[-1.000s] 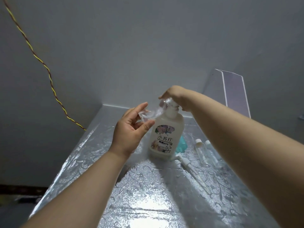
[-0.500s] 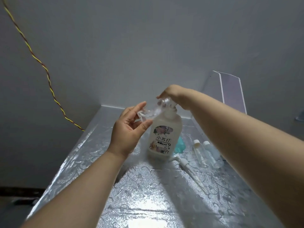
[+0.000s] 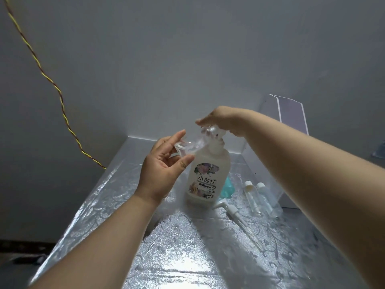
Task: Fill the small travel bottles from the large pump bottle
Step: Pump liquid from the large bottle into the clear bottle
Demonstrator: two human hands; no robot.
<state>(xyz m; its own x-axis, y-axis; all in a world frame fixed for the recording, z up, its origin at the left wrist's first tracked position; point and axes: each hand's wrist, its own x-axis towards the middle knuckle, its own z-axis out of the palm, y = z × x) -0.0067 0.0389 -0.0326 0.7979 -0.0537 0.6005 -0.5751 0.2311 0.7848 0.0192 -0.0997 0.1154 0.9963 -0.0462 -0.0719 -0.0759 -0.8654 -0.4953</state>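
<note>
Two hands busy: left hand [image 3: 164,170] pinches the light, slick-looking travel bottle [image 3: 190,146] by its body, mouth seemingly under the spout [image 3: 208,130]; right hand [image 3: 225,119] presses flat-fingered on the heavy-looking pump bottle [image 3: 208,174], upright on the table [image 3: 187,257].

Pump head [image 3: 210,131] covered by right hand [image 3: 227,119], teal item [image 3: 227,187] behind bottle [image 3: 208,163]

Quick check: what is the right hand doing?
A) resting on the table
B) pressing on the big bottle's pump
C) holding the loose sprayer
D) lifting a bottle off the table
B: the right hand lies on the pump, while the left hand holds a small bottle at its spout.
</note>
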